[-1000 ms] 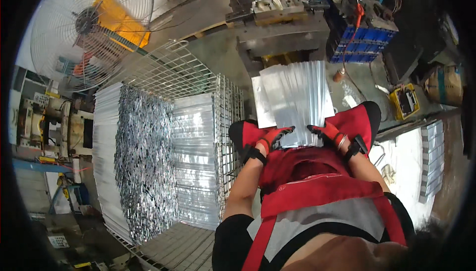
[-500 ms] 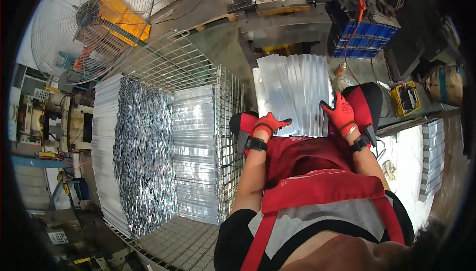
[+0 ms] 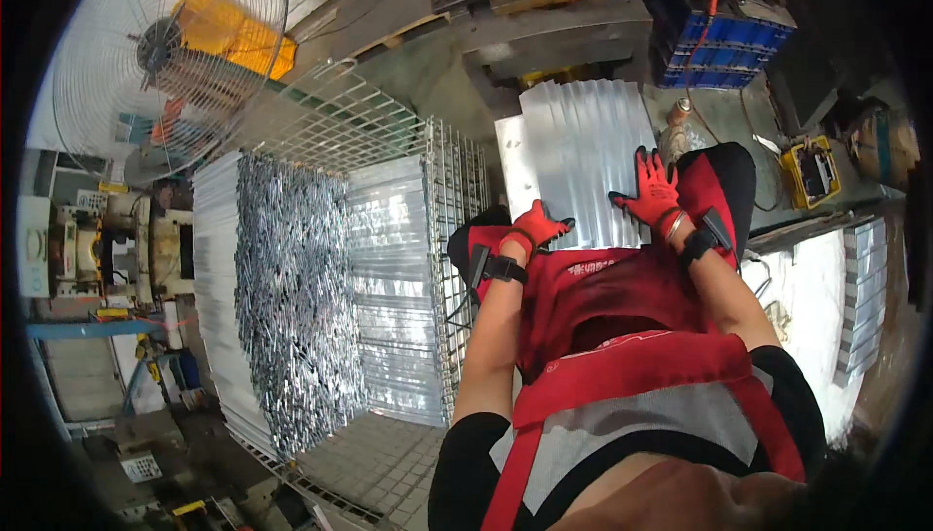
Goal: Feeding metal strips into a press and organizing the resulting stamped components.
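Observation:
A stack of long, thin silvery metal strips (image 3: 588, 157) lies across my lap, side by side and overlapping, with slightly uneven far ends. My left hand (image 3: 535, 228), in a red glove with black fingertips, is at the stack's near left corner, thumb and forefinger apart. On the right edge of the strips rests my right hand (image 3: 653, 197), gloved alike, its fingers spread and the thumb reaching over the metal. Neither hand is closed round a strip. A pale flat surface (image 3: 518, 167) shows under the strips on the left.
To my left stands a wire mesh cage (image 3: 457, 239) packed with metal strips (image 3: 389, 278) in dense rows. A large fan (image 3: 160, 45) is behind it. Ahead is a heavy metal machine (image 3: 554, 31). Blue crates (image 3: 724, 45), a bottle (image 3: 680, 113) and a yellow bin (image 3: 809, 171) stand at right.
The fanned strips now lie more evenly together. My right hand has opened out flat, fingers pointing away from me, and my left hand has moved slightly away from me at the near corner.

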Motion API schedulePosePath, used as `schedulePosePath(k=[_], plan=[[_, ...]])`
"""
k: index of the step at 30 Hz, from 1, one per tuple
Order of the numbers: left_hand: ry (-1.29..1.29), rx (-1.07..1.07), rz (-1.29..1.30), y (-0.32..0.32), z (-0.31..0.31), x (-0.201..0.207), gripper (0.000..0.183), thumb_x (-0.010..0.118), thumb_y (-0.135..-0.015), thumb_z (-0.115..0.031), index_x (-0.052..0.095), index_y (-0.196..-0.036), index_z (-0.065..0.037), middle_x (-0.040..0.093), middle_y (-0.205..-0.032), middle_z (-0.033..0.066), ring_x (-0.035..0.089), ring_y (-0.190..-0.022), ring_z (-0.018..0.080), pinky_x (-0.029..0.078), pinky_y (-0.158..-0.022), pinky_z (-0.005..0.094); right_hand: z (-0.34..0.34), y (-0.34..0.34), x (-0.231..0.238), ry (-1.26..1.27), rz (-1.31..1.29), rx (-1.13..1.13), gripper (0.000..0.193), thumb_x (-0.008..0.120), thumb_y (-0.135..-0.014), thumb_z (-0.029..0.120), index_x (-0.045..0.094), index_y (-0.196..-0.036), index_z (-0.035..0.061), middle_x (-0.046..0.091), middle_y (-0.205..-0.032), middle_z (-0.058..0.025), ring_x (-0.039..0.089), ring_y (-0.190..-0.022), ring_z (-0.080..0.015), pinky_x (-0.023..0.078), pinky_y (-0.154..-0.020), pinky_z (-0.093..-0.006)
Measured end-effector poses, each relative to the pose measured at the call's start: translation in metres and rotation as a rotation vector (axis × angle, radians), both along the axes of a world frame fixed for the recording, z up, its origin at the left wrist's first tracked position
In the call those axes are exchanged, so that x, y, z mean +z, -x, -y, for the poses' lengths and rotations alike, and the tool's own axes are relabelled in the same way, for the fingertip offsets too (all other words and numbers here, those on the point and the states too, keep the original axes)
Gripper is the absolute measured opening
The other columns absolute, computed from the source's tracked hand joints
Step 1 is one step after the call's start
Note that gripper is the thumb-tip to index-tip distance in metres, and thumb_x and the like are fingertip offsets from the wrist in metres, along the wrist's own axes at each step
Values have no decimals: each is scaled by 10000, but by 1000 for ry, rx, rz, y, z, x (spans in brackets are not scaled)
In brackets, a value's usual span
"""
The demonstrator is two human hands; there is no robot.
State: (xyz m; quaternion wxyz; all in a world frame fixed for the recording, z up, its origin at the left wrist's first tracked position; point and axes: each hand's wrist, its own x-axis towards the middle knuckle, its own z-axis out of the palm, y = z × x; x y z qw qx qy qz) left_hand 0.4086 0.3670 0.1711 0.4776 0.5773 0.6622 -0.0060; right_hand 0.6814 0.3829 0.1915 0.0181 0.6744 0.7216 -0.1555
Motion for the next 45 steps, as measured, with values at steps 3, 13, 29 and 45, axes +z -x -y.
schedulePosePath(k=[3,13,29,45], plan=[[-107,-124,-87,-7,-8,-3,830,701,-635,-582,474,-1197,-15,614,-1078,241,597,-1011,382,481,-845,436,1,-3,10,-8,-29,-33,1046,592,-714,647,178,-1443,23,225,-1490,-191,182,-1385,-350,136,-1086,-573],[115,-283,130,19,-31,-18,589,660,-752,-513,614,-1060,-13,655,-1003,199,611,-989,317,464,-858,423,-1,0,-8,-237,-113,-71,1024,656,-635,637,306,-1385,34,430,-1312,-209,385,-1232,-384,338,-963,-566],[-349,-72,381,-6,11,-4,333,658,-812,-324,641,-1028,-70,609,-824,116,569,-749,222,458,-670,357,-5,-24,24,-115,-172,-42,942,716,-641,543,408,-1284,-74,548,-1143,-278,543,-1035,-414,430,-911,-475],[-42,421,1379,-62,-35,89,362,609,-872,-64,492,-1212,-27,603,-980,40,588,-917,148,473,-834,265,-89,8,67,-219,-1287,23,172,634,-871,214,625,-939,56,513,-701,34,460,-550,-47,366,-476,-244]])
